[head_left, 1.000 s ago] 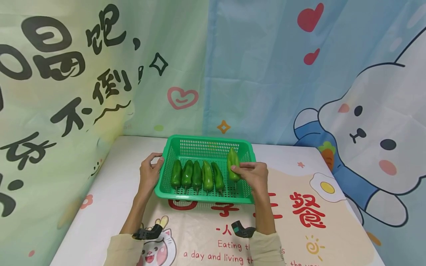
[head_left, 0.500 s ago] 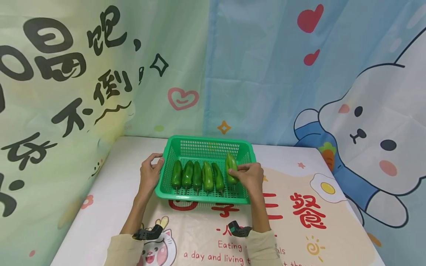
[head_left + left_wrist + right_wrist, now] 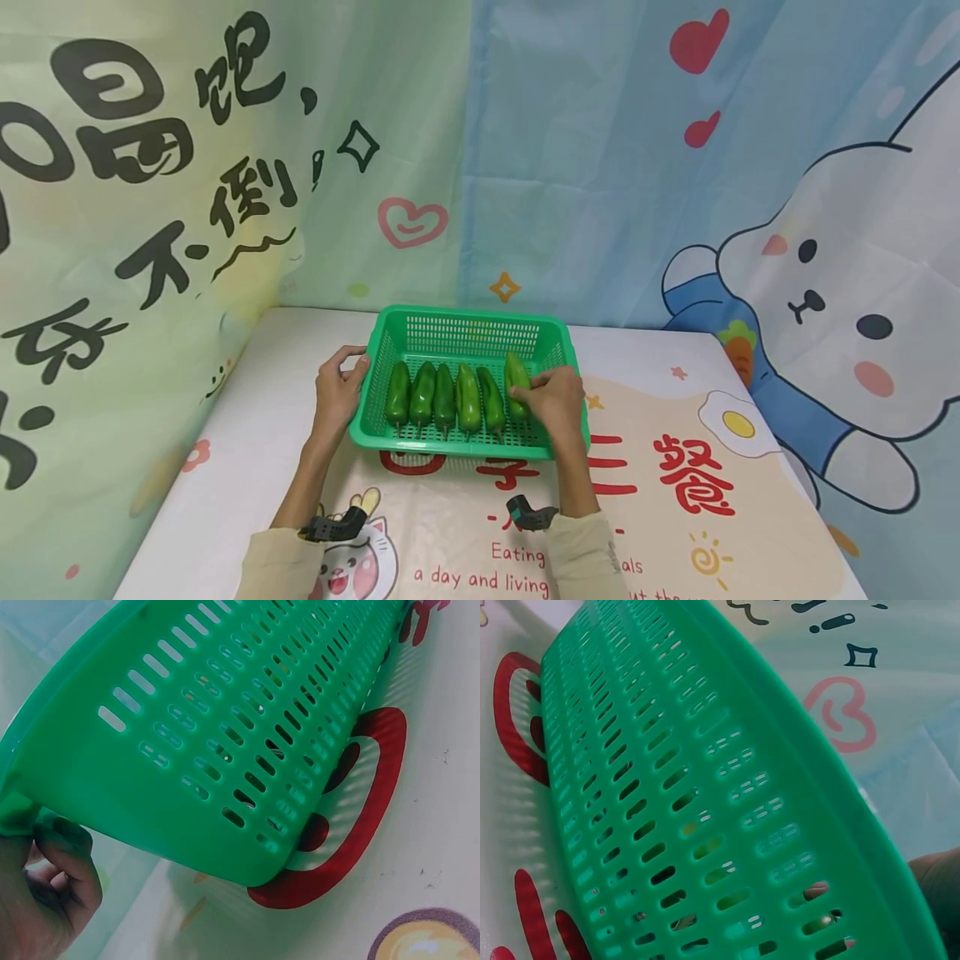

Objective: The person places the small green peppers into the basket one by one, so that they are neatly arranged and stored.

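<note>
A green plastic basket [image 3: 480,313] stands on the table with several green peppers [image 3: 445,396] lying in a row inside, stems toward the person. My left hand [image 3: 339,387] grips the basket's left rim, fingers curled at the edge; the left wrist view shows the same hand [image 3: 52,885] at the rim. Reaching over the right side, my right hand [image 3: 555,400] pinches a lighter green pepper [image 3: 516,379] at the right end of the row. In the right wrist view the basket wall [image 3: 667,787] hides most of the work, and only a bit of the hand [image 3: 937,889] shows.
A printed cloth [image 3: 697,517] with red lettering and a fried egg drawing covers the table. Behind it hangs a backdrop [image 3: 585,167] with a rabbit, hearts and black characters. Each wrist wears a small black device [image 3: 333,525].
My right hand has moved left and slightly down with the pepper, bringing it beside the others in the row. The left hand has stayed at the basket's rim.
</note>
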### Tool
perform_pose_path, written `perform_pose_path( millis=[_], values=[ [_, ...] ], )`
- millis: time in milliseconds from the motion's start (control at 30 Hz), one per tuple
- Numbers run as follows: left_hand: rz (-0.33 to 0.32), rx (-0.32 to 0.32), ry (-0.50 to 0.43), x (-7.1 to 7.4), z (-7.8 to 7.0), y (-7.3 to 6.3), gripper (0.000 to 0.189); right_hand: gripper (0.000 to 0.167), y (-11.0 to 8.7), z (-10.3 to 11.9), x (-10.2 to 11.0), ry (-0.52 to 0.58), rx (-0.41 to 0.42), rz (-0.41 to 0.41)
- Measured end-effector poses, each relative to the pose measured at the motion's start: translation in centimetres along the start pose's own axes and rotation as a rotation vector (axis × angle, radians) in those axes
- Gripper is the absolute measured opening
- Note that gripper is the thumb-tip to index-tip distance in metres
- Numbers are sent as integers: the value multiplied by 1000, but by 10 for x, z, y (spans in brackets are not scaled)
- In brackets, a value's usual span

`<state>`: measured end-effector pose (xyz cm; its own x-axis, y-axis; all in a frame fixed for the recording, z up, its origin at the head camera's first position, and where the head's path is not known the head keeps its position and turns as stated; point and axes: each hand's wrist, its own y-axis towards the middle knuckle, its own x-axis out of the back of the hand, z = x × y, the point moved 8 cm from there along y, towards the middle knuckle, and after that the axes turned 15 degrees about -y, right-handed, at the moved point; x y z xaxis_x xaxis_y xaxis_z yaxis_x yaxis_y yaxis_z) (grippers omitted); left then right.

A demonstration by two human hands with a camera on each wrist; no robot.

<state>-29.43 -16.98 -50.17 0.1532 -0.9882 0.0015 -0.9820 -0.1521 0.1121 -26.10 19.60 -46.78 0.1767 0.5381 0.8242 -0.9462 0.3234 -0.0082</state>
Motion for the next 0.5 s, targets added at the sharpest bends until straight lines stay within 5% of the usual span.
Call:
perform_pose_path(
  millis=[300, 500],
  values=[
    [4, -3, -13, 0, -1, -1, 33, 28, 5, 1, -12, -65, 19, 35],
    [13, 21, -23, 0, 2, 1, 36, 53, 8, 1, -23, -63, 24, 71]
  ],
)
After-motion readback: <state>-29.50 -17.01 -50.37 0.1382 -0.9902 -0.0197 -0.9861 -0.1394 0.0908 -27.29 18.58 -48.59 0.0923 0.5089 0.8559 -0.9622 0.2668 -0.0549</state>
